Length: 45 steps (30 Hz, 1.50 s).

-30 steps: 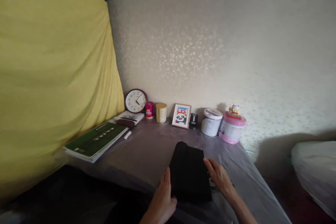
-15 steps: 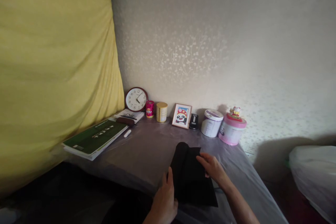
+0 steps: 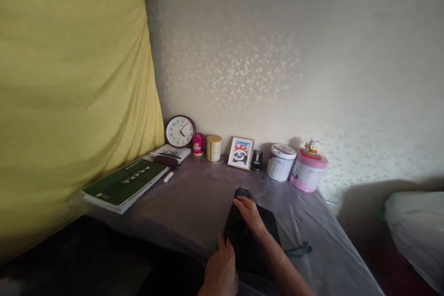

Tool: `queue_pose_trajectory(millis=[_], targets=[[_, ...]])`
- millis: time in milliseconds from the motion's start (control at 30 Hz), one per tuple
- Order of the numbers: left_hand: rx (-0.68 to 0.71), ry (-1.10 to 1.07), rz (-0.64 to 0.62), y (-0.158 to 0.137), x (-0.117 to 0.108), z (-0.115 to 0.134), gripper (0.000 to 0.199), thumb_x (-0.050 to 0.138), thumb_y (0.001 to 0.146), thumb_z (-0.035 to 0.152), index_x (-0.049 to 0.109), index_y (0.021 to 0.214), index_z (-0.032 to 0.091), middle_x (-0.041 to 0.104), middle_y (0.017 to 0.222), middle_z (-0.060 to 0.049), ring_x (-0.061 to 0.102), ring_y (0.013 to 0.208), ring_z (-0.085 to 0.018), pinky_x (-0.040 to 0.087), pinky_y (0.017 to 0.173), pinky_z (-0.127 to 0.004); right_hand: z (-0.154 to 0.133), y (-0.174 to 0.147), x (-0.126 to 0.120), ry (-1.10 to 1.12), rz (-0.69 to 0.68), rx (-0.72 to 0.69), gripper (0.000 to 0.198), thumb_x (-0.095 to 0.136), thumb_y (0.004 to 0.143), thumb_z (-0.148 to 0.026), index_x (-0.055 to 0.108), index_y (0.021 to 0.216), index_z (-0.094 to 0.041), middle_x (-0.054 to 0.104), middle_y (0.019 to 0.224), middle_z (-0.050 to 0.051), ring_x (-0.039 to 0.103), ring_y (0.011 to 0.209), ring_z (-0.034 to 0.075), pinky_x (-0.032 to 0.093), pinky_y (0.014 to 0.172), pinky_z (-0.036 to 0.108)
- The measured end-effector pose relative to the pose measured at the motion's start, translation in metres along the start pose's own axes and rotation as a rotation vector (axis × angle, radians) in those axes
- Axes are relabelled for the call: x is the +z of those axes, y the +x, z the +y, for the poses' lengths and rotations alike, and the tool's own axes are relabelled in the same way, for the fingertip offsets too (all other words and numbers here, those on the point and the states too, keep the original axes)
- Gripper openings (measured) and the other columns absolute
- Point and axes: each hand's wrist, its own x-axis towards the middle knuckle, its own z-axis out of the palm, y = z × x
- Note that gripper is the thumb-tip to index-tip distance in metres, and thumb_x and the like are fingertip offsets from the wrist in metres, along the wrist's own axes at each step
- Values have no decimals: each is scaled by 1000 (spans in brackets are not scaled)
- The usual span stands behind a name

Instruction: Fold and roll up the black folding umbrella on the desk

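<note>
A black folded piece (image 3: 243, 245) that looks like fabric lies near the table's front edge. It has a thick, rolled-looking left side, and whether anything is inside cannot be seen. My left hand (image 3: 221, 266) is closed on its lower left edge, thumb up. Across it reaches my right hand (image 3: 249, 212), fingers bent over the upper left part close to the far end; the fingertips are partly hidden. My right forearm covers much of the middle. Beside its right edge, a dark bluish strip (image 3: 300, 249) lies on the tabletop.
Along the wall stand a round clock (image 3: 180, 131), a pink can (image 3: 198, 144), a yellow can (image 3: 214, 149), a framed panda picture (image 3: 240, 153), a small black object (image 3: 256, 160), a white tub (image 3: 281, 163) and a pink-lidded tub (image 3: 308, 173) bearing a figurine. A green book (image 3: 126, 182) lies left.
My right hand has moved left from the black piece's right edge to its upper left part. The right flap has shifted, and the bluish strip now shows. My left hand keeps its hold.
</note>
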Motion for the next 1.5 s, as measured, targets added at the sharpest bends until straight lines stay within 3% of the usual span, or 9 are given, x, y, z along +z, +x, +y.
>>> queue_pose_trajectory(millis=[133,267,400,533,700,867,1067,1267,1500], targets=[[64,2,25,-2,0,-11,75,48,68,1,22,138,7,20,146,-24,60,103,-24,48,88,-32,11,5,4,-231,-4,-24,29,53,75,-38,64,92,-17,68,70,2,63,62,18,46,50,26],[94,19,17,-11,-6,-22,73,52,71,14,24,137,7,36,139,-22,58,107,-26,49,86,-32,9,2,3,-342,-98,-96,27,45,83,-37,62,92,-18,68,64,1,63,57,15,46,54,25],[140,107,169,-11,-2,-25,61,52,74,25,39,131,10,38,139,-20,42,123,-32,38,100,-43,2,-5,3,-339,-173,-186,29,37,88,-36,60,82,-20,69,65,-1,63,59,13,45,58,22],[287,118,252,3,13,-23,74,56,66,24,32,136,16,29,145,-15,29,132,-33,28,107,-49,-1,-13,3,-414,-200,-282,28,38,89,-32,63,88,-21,70,71,0,64,64,13,45,63,22],[206,110,148,19,28,-24,93,59,54,11,24,139,13,19,147,-20,25,133,-36,29,106,-47,3,-24,-1,-540,-217,-494,26,42,89,-31,67,94,-25,71,84,0,62,82,15,45,76,26],[99,100,69,16,22,-16,90,49,60,0,14,141,19,22,147,-18,28,133,-31,30,104,-43,15,-11,-13,-630,-168,-637,26,45,89,-32,70,91,-26,71,98,2,58,99,19,41,90,34],[7,69,31,11,13,-8,83,39,68,-4,12,140,27,33,143,-15,35,129,-28,30,103,-38,36,35,-24,-683,-115,-644,30,40,91,-29,69,96,-24,69,105,3,51,113,21,32,101,42],[15,18,-23,10,9,-8,102,48,55,-8,3,140,27,30,144,-16,35,128,-30,32,103,-38,38,63,-26,-753,-107,-602,34,34,92,-25,68,96,-23,69,104,3,58,103,17,39,95,33],[11,157,104,12,27,-2,82,32,72,-9,10,139,32,37,139,-14,45,120,-32,37,99,-44,48,60,-34,-741,166,-508,31,37,89,-28,64,102,-17,64,111,11,54,107,24,37,96,39]])
